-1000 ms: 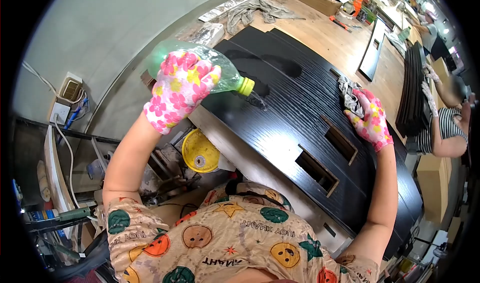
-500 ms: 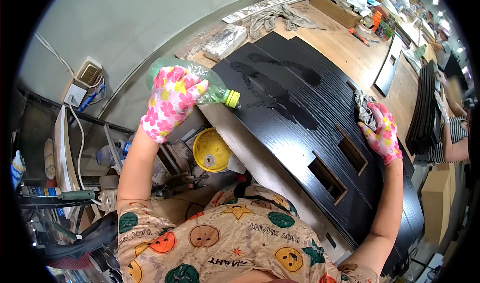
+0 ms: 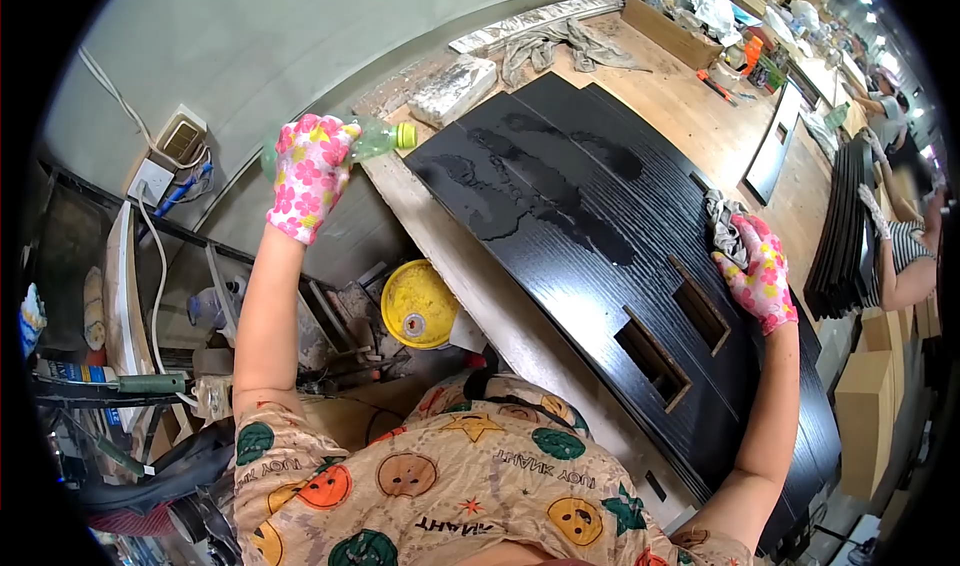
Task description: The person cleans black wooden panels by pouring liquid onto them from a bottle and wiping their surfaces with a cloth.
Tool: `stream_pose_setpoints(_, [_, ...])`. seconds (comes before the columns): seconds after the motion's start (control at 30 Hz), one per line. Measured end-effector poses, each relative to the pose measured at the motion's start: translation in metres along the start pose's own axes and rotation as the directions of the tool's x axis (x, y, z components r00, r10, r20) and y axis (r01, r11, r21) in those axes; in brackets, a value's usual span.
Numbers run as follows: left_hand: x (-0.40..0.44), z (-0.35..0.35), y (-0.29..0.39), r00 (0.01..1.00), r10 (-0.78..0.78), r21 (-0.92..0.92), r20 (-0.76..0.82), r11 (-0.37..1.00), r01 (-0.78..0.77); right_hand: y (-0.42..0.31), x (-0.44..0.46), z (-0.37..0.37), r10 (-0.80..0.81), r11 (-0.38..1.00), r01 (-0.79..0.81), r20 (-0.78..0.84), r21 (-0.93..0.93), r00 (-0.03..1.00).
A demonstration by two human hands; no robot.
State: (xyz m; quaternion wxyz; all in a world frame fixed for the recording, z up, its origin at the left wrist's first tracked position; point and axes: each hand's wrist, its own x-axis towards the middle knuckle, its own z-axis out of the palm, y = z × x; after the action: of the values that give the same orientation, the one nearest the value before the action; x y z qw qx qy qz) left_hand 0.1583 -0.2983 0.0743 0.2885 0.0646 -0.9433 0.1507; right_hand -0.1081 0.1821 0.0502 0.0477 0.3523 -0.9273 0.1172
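Observation:
My left hand (image 3: 314, 174), in a pink floral glove, is wrapped round a green plastic bottle (image 3: 374, 138) with a yellow cap, beyond the left edge of the black boards. Wet patches lie on the far left part of the black boards (image 3: 590, 201), which overlap on the bench and have two rectangular cutouts near me. In the matching glove, my right hand (image 3: 757, 274) grips a crumpled grey rag (image 3: 724, 224) at the boards' right side.
A yellow bucket (image 3: 420, 304) stands below the bench. Behind the boards are a dusty block (image 3: 452, 88), a grey cloth (image 3: 572, 48) and a cardboard box (image 3: 668, 31). At right, a co-worker's gloved hands (image 3: 874, 211) are beside a stack of black strips (image 3: 842, 231).
My left hand has drawn the bottle away leftward, and the stream from its mouth is gone. More wet patches have appeared on the boards. The view has shifted slightly.

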Motion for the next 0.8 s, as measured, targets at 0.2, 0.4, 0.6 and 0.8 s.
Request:
stream_pose_setpoints(0.2, [-0.003, 0.107, -0.033, 0.815, -0.576, -0.699, 0.052, 0.562, 0.442, -0.001, 0.001, -0.002, 0.010, 1.000, -0.010, 0.038, 0.006, 0.999])
stream_pose_setpoints(0.4, [-0.019, 0.204, -0.003, 0.725, -0.662, -0.767, 0.193, 0.359, 0.531, -0.004, 0.002, -0.008, -0.002, 0.998, 0.005, 0.036, -0.060, 0.999])
stream_pose_setpoints(0.6, [-0.008, 0.248, 0.046, 0.447, -0.653, -0.781, 0.612, -0.410, 0.471, -0.002, 0.011, -0.007, 0.040, 0.999, -0.040, 0.033, 0.000, 0.999])
stream_pose_setpoints(0.8, [-0.016, 0.234, 0.038, 0.531, -0.665, -0.823, 0.526, -0.241, 0.514, 0.001, 0.015, -0.010, 0.079, 0.996, -0.081, 0.058, 0.039, 0.995])
